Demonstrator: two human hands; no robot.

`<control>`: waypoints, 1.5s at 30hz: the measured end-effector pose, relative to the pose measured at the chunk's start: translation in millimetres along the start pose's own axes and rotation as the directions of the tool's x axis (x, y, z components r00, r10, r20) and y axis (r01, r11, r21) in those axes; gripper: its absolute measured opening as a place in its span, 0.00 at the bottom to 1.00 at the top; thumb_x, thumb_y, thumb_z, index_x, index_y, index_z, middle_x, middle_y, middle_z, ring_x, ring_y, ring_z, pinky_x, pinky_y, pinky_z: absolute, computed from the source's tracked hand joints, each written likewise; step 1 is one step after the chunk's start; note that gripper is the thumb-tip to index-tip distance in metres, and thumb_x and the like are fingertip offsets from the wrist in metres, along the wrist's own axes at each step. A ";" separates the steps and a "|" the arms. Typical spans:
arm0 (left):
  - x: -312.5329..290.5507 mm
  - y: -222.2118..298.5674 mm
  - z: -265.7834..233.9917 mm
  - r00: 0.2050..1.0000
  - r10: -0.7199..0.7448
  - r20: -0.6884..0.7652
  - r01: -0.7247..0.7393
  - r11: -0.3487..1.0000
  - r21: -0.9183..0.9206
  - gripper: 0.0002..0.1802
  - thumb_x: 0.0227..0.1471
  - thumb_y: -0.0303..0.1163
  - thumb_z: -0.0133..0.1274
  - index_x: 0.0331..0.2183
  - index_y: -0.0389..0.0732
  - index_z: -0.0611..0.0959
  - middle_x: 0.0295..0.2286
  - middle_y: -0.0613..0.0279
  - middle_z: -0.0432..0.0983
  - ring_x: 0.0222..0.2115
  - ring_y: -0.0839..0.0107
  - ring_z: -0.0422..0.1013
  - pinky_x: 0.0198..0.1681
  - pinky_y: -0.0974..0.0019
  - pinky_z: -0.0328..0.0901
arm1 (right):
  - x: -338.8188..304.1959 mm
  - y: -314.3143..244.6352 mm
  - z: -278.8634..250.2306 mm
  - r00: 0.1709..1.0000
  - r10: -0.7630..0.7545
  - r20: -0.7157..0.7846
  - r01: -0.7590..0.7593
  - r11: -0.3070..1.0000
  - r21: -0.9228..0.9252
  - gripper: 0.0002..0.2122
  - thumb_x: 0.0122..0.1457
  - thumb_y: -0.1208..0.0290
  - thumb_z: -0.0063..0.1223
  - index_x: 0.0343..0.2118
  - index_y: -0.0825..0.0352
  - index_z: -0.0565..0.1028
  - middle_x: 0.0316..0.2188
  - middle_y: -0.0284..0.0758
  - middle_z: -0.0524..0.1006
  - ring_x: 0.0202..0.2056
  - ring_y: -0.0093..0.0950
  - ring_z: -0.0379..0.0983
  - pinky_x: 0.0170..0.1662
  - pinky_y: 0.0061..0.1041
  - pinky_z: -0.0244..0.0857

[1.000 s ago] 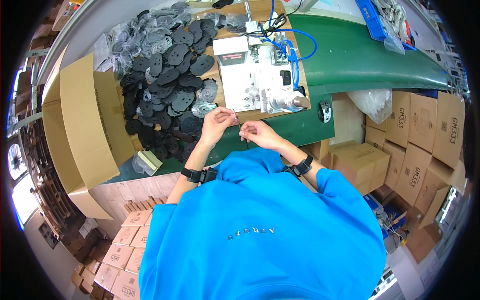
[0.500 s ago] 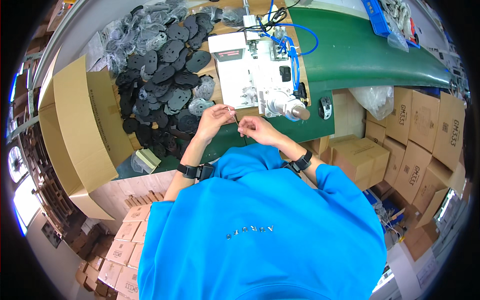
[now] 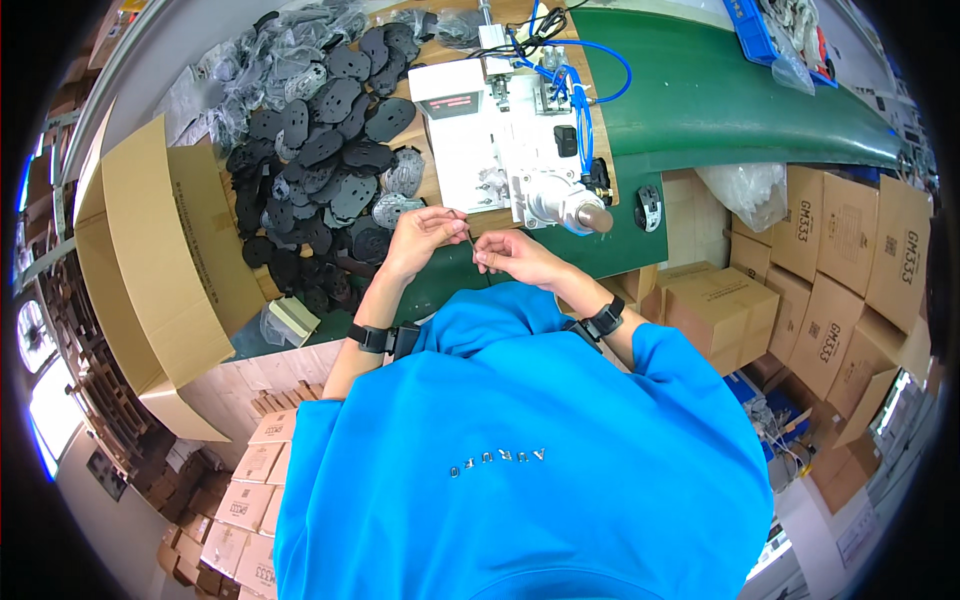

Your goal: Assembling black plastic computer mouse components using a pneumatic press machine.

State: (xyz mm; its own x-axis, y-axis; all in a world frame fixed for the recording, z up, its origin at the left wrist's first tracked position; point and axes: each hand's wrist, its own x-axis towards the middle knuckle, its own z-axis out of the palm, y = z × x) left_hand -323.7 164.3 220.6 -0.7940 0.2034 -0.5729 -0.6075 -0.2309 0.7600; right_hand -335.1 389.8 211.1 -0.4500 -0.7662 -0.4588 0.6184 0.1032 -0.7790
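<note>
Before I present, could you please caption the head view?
Left hand and right hand pinch a thin piece near a white machine.

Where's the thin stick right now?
In the head view, the thin stick is just above centre, between the left hand and right hand, below the white machine.

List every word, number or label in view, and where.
Blue shirt: letters, not copied here.
Cartons at right: bold print and codes, not copied.
Cartons at lower left: similar print, not copied.
Open carton: line of print, too small to read.
Machine display: reddish marks, too blurred to read.
</note>
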 end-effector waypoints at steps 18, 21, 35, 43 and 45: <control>-4.0 9.4 7.9 0.998 0.041 0.053 -0.045 0.995 0.086 0.07 0.52 0.21 0.58 0.36 0.32 0.83 0.26 0.59 0.80 0.28 0.75 0.75 0.31 0.70 0.71 | -13.5 -1.0 -1.1 0.987 -0.109 0.115 0.119 0.990 -0.075 0.03 0.63 0.73 0.51 0.37 0.64 0.74 0.29 0.32 0.77 0.34 0.21 0.74 0.37 0.22 0.69; -51.5 -4.4 -8.1 0.983 0.155 0.099 -0.177 0.942 0.287 0.07 0.52 0.22 0.58 0.36 0.31 0.83 0.27 0.61 0.80 0.28 0.76 0.76 0.33 0.71 0.70 | -16.2 8.5 23.9 0.962 -0.250 0.110 0.252 0.968 -0.004 0.04 0.63 0.71 0.52 0.37 0.64 0.73 0.32 0.30 0.76 0.33 0.19 0.72 0.37 0.19 0.66; -34.2 -19.3 24.7 0.932 0.148 0.331 -0.215 0.961 0.175 0.08 0.52 0.19 0.58 0.35 0.24 0.81 0.27 0.53 0.80 0.26 0.72 0.77 0.32 0.73 0.72 | -82.0 33.6 36.4 0.988 -0.147 -0.049 0.149 0.988 0.030 0.08 0.66 0.64 0.50 0.36 0.64 0.73 0.31 0.24 0.73 0.33 0.14 0.67 0.37 0.16 0.61; -50.2 -28.0 28.7 0.871 0.125 0.475 -0.244 0.950 0.197 0.07 0.52 0.19 0.58 0.35 0.26 0.82 0.26 0.54 0.81 0.25 0.72 0.77 0.32 0.72 0.72 | -107.0 43.9 61.7 0.992 -0.115 0.050 0.108 0.985 0.133 0.08 0.65 0.65 0.52 0.34 0.65 0.72 0.29 0.22 0.71 0.30 0.13 0.65 0.36 0.15 0.61; -54.7 -32.0 32.3 0.872 0.102 0.480 -0.219 0.956 0.194 0.07 0.52 0.19 0.58 0.35 0.26 0.82 0.26 0.54 0.81 0.26 0.72 0.77 0.32 0.72 0.72 | -112.9 48.6 63.3 0.994 -0.093 0.051 0.084 0.982 0.167 0.08 0.65 0.65 0.52 0.34 0.64 0.72 0.28 0.22 0.71 0.30 0.13 0.65 0.35 0.16 0.61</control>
State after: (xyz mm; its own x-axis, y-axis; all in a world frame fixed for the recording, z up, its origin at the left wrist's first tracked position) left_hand -260.2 191.2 237.5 -0.7435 0.6099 -0.2742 -0.4026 -0.0808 0.9118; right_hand -213.4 441.2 252.1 -0.4723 -0.8037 -0.3619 0.6773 -0.0682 -0.7325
